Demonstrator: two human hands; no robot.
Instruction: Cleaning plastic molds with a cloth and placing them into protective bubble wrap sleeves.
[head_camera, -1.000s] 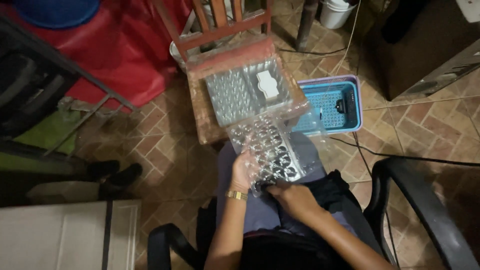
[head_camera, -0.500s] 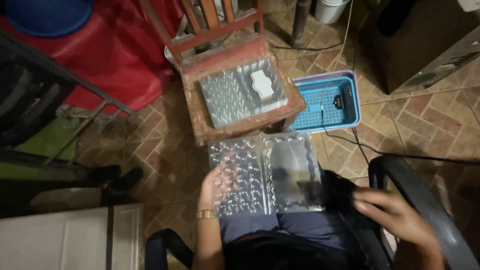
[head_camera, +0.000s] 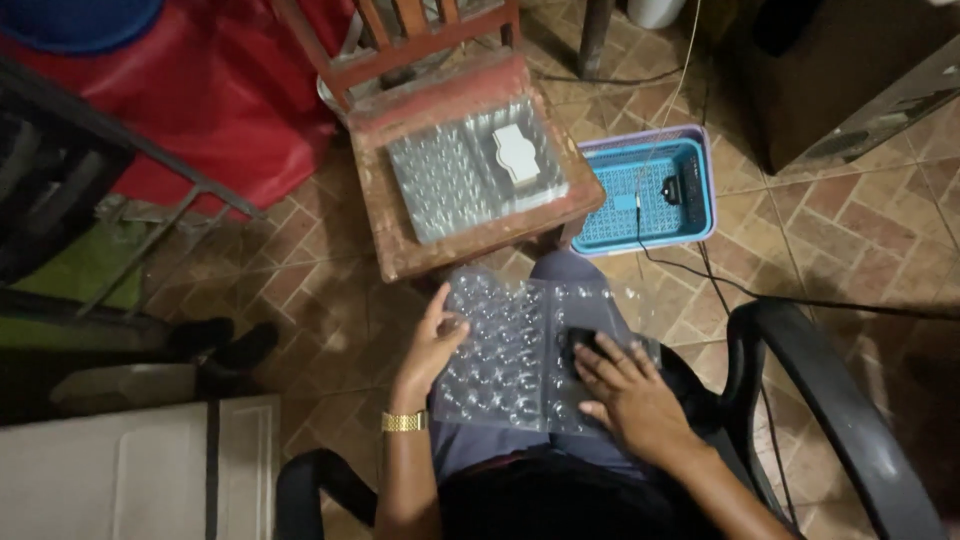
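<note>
A clear plastic tray (head_camera: 505, 365) with rows of round pockets lies across my lap. My left hand (head_camera: 432, 345), a gold watch on its wrist, grips the tray's left edge with the thumb on top. My right hand (head_camera: 630, 395) lies flat on the tray's right part, fingers spread, fingertips beside a small dark thing (head_camera: 578, 343) that I cannot identify. Ahead, a worn wooden chair (head_camera: 400, 255) carries a stack of similar clear trays (head_camera: 450, 175) with a small white object (head_camera: 518, 155) on top.
A blue basket with a purple rim (head_camera: 690, 215) sits on the brick floor to the right, with a black cable (head_camera: 740, 290) running past it. A black chair arm (head_camera: 830, 400) curves at my right. Red sheeting (head_camera: 200, 110) lies at the far left.
My right hand has come back from out at the right and settled flat on the tray. The tray now lies lower on my lap. My left hand stays at its left edge.
</note>
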